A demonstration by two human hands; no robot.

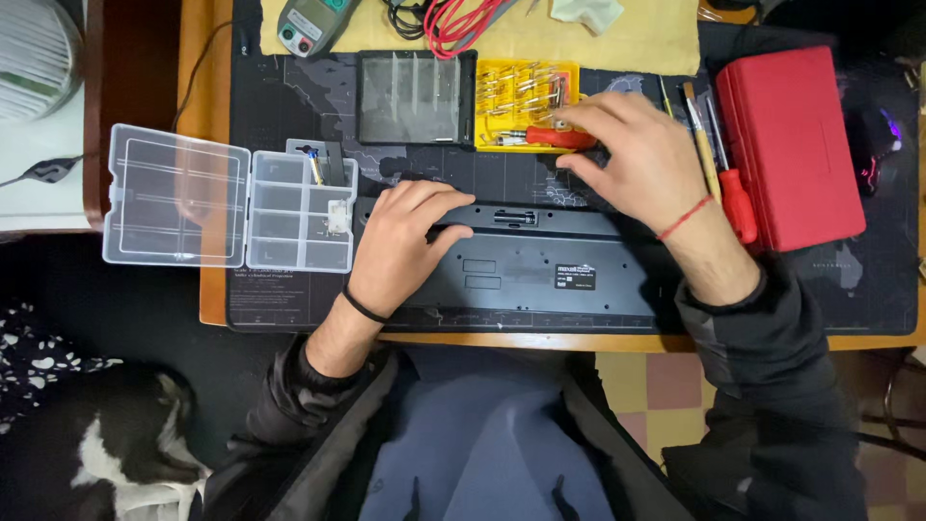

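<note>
A black keyboard (540, 275) lies face down on the dark desk mat (868, 280). My left hand (405, 236) rests flat on its left end, fingers spread over the top edge. My right hand (632, 154) hovers above the keyboard's top right, fingertips at a red-handled screwdriver (559, 138) that lies along the lower edge of a yellow bit tray (526, 92). Whether the fingers grip the handle or only touch it is unclear.
A clear compartment box (231, 198) stands open at the left, small parts in it. A grey lid (415, 96) sits beside the yellow tray. A red case (791, 145), loose screwdrivers (719, 159), a multimeter (307, 24) with red leads and a mouse (873, 145) surround the work area.
</note>
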